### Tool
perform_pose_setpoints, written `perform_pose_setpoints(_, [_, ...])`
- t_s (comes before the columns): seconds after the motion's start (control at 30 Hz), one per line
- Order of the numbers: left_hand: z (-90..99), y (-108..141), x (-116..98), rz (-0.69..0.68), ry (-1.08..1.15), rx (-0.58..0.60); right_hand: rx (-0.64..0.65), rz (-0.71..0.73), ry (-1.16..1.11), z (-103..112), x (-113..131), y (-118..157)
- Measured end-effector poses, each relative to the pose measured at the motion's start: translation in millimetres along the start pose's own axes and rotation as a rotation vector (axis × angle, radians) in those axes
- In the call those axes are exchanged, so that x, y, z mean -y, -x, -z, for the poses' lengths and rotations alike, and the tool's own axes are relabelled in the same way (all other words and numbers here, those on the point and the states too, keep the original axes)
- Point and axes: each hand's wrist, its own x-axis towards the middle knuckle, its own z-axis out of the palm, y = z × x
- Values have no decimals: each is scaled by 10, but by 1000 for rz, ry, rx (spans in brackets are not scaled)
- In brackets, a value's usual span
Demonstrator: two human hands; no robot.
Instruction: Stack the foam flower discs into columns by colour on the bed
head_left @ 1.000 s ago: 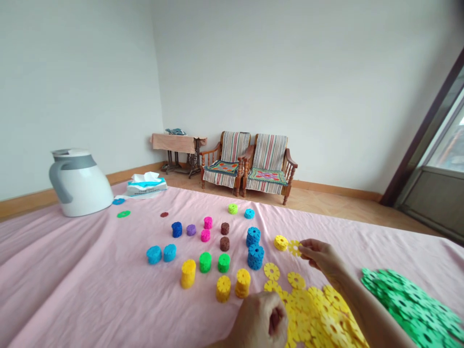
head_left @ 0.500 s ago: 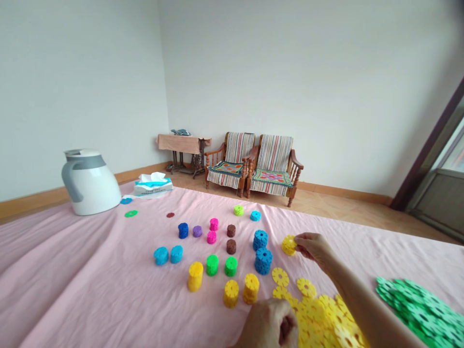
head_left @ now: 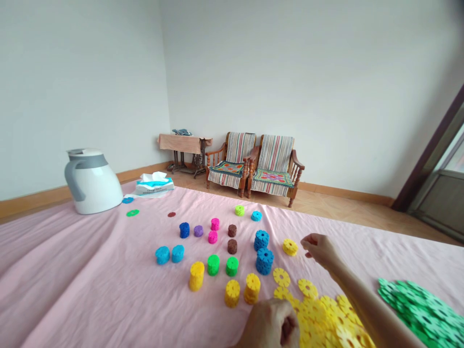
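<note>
My right hand [head_left: 317, 247] hovers just right of a short stack of yellow flower discs [head_left: 290, 247], apart from it, thumb and fingers slightly parted with nothing between them. My left hand [head_left: 271, 323] is curled at the bottom edge, beside the loose yellow disc pile [head_left: 322, 319]; whatever its fingers hold is hidden. Close to it stand yellow stacks [head_left: 252, 288]. Two larger blue stacks [head_left: 264, 261] rise left of the short yellow one. Green [head_left: 213, 265], brown [head_left: 232, 246], pink [head_left: 212, 237] and light blue stacks [head_left: 162, 255] stand further left on the pink cloth [head_left: 108, 280].
A pile of green discs [head_left: 424, 309] lies at the right. At the back left are a white jug [head_left: 96, 186], a tissue box [head_left: 155, 186] and flat single discs [head_left: 132, 212]. Two chairs [head_left: 273, 166] stand beyond the cloth.
My right hand has let go of the short yellow stack and moved slightly right, away from it. My left hand has stayed almost where it was.
</note>
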Motion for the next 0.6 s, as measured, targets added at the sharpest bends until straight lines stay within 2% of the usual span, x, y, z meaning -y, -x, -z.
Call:
perform_pose_setpoints(0.2, [3,5,-29,-6,-44,-7,225,213,286,122,-77,368])
perform_pose_setpoints(0.3, [6,10,-41,0,-57,-6,326,207,358,135,-83,486])
perform_pose_setpoints(0.47, [7,18,-47,-9,-58,-9,418,109,80,138,-76,435])
perform_pose_setpoints(0.53, [3,18,-51,-4,-52,-13,394,65,-58,141,-56,352])
perform_pose_setpoints(0.6, [-2,16,-50,0,-47,-20,309,23,-166,130,-22,250])
